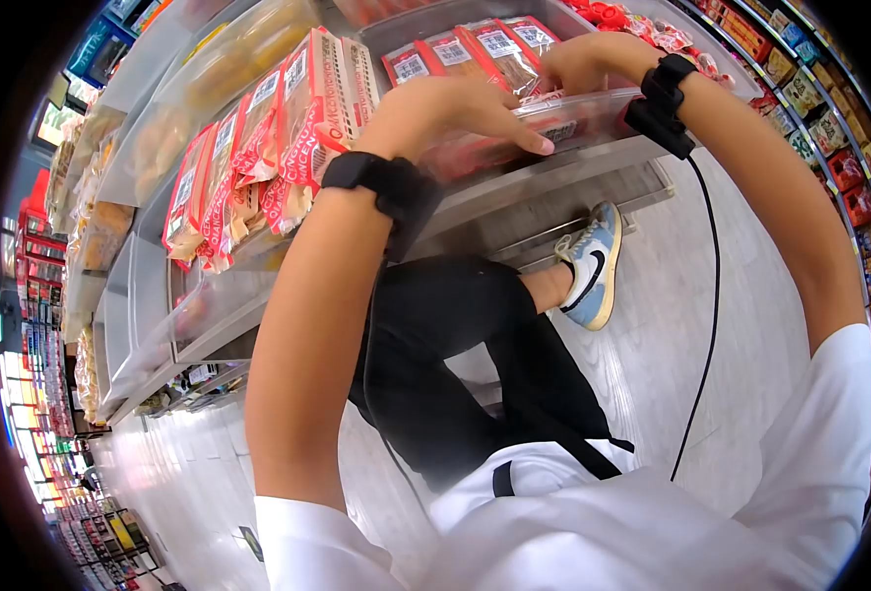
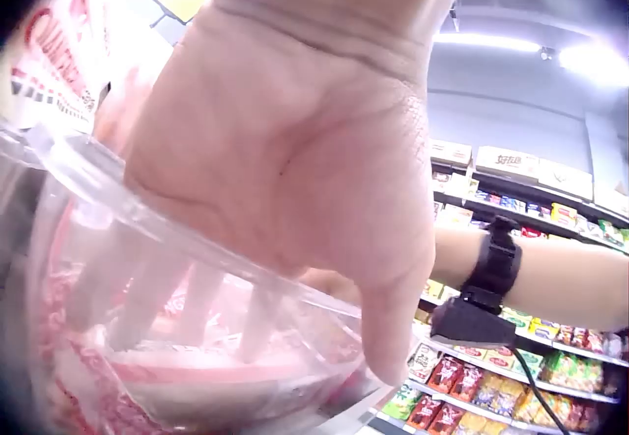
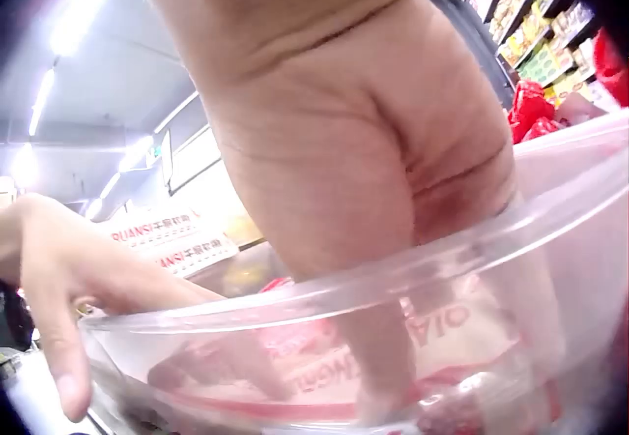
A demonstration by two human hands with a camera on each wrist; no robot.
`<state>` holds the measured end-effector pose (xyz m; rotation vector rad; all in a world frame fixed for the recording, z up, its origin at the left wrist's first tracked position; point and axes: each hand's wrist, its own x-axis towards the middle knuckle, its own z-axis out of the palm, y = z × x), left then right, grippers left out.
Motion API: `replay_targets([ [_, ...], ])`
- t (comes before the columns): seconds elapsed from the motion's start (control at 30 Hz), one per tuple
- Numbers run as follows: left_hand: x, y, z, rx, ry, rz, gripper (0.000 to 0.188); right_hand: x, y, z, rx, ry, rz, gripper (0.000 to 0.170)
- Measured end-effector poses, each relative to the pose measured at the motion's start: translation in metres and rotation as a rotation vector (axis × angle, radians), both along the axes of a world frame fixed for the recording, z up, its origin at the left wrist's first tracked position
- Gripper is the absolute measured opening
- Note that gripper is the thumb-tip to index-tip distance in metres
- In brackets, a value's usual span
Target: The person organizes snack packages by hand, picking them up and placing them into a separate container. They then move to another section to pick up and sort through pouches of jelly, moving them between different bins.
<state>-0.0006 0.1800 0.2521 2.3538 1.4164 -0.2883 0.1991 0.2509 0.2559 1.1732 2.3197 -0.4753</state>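
- My left hand point(image 1: 447, 110) sits over the rim of a clear bin point(image 1: 603, 117), thumb sticking out straight on the outside of the wall, the other fingers down inside. Through the plastic they look straight and loose, so nothing's clenched on that side.
- Whether those fingertips actually touch the red-and-clear packets point(image 1: 465, 59) below, I can't tell, the plastic blurs it too much.
- My right hand point(image 1: 585, 64) reaches down into the same bin, near its right end. The fingers point in among the packets, but honestly can't tell if they're grasping one or just resting there.
- The packets lie side by side in the bin, white code labels facing up on the ones further back.
- Left of that there's a heap of red-and-cream packets point(image 1: 302, 108), some leaning over each other. To the right, a bunch of small red-wrapped pieces point(image 1: 677, 44).
- I've got black straps on both wrists, with a black cable point(image 1: 716, 246) hanging from the right one.
- Down below: black trousers point(image 1: 435, 315) and a blue-and-white sneaker point(image 1: 593, 271) on the grey floor point(image 1: 652, 325).
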Motion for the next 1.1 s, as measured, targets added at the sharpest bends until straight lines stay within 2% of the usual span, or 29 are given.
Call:
replay_targets([
  [0.07,-0.013,0.001,-0.013,-0.052,-0.205,0.026,0.093,-0.007,0.003,-0.003,0.077,0.028,0.049,0.039],
  [0.1,-0.014,0.007,-0.016,-0.061,-0.197,0.02,0.093,-0.006,0.002,-0.005,0.069,0.036,0.041,0.039],
  [0.17,-0.012,0.011,-0.002,-0.292,-0.152,0.029,0.093,-0.005,-0.009,0.003,0.005,0.099,-0.137,0.037],
  [0.2,-0.01,0.007,-0.001,-0.157,-0.142,-0.036,0.097,-0.005,-0.012,0.002,0.157,-0.054,0.146,0.035],
  [0.23,-0.004,0.004,0.003,-0.152,-0.144,-0.029,0.097,-0.005,-0.014,0.003,0.161,-0.055,0.154,0.035],
  [0.3,0.017,0.002,0.013,-0.033,0.031,-0.094,0.095,-0.003,-0.014,0.004,0.026,-0.002,-0.141,0.037],
  [0.33,0.024,-0.001,0.009,0.006,0.046,-0.065,0.095,0.006,-0.002,-0.005,-0.123,0.116,-0.223,0.036],
  [0.4,0.019,0.013,-0.018,0.04,0.02,-0.072,0.096,0.008,-0.002,-0.004,-0.135,0.114,-0.244,0.036],
  [0.5,0.012,0.01,-0.015,0.033,-0.038,-0.072,0.101,0.009,-0.004,-0.001,-0.193,0.115,-0.28,0.036],
  [0.57,0.008,-0.003,-0.004,-0.043,-0.184,0.128,0.093,-0.002,-0.009,0.007,-0.061,-0.019,-0.201,0.041],
  [0.6,0.01,-0.008,0.01,-0.005,-0.119,0.115,0.085,-0.004,-0.001,0.007,-0.126,-0.011,-0.272,0.044],
  [0.63,0.007,-0.003,0.011,0.007,-0.119,0.118,0.085,-0.002,0.003,0.007,-0.049,0.091,-0.33,0.049],
  [0.7,-0.003,0.021,0.004,0.111,-0.366,0.073,0.072,-0.011,-0.013,0.035,0.122,0.171,-0.289,0.057],
  [0.73,-0.008,0.034,0.002,0.175,-0.293,0.099,0.064,-0.013,0.004,0.024,0.249,0.231,-0.219,0.062],
  [0.77,-0.013,0.05,-0.008,0.166,-0.29,0.1,0.064,-0.013,0.021,0.01,0.373,0.29,-0.152,0.068],
  [0.8,-0.018,0.069,-0.019,0.168,-0.158,0.02,0.066,-0.015,0.021,0.013,0.416,0.269,-0.018,0.087],
  [0.83,-0.017,0.071,-0.015,0.175,-0.026,-0.061,0.07,-0.016,0.027,0.01,0.417,0.269,-0.023,0.087],
  [0.9,-0.018,0.071,-0.014,0.138,0.029,-0.044,0.071,-0.022,0.04,0.002,0.262,0.115,-0.115,0.104],
  [0.93,-0.018,0.07,-0.01,0.005,0.017,-0.024,0.072,-0.033,0.033,0.013,0.19,-0.064,-0.169,0.115],
  [0.97,-0.02,0.077,-0.013,-0.127,0.005,-0.006,0.073,-0.037,0.033,0.021,0.185,-0.061,-0.174,0.115],
  [1.03,-0.022,0.095,-0.029,-0.069,0.058,0.007,0.075,-0.042,0.033,0.026,0.079,-0.094,-0.24,0.116],
  [1.1,-0.022,0.098,-0.031,-0.151,-0.017,0.331,0.067,-0.043,0.046,0.022,-0.071,-0.032,-0.391,0.117],
])
